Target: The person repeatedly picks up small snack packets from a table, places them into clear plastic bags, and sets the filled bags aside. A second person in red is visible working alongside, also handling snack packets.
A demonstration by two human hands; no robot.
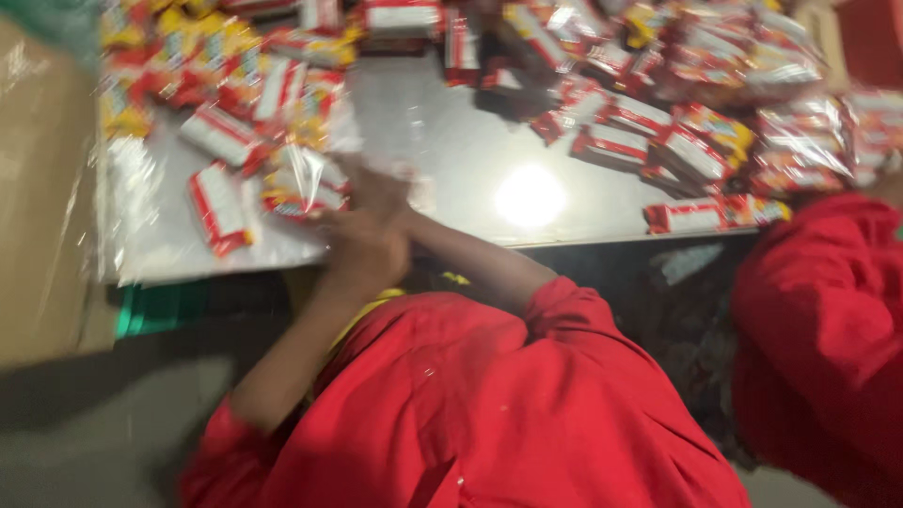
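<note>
Grip of both hands [362, 235] at table edge [583, 237]

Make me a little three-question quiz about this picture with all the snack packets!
1. True or false: both hands are together at the near edge of the table.
2. What colour are the sleeves? A red, B blue, C green.
3. Fill in: the hands touch a clear ____ wrapper around some packets.

Key: 1 true. 2 A. 3 plastic.
</note>
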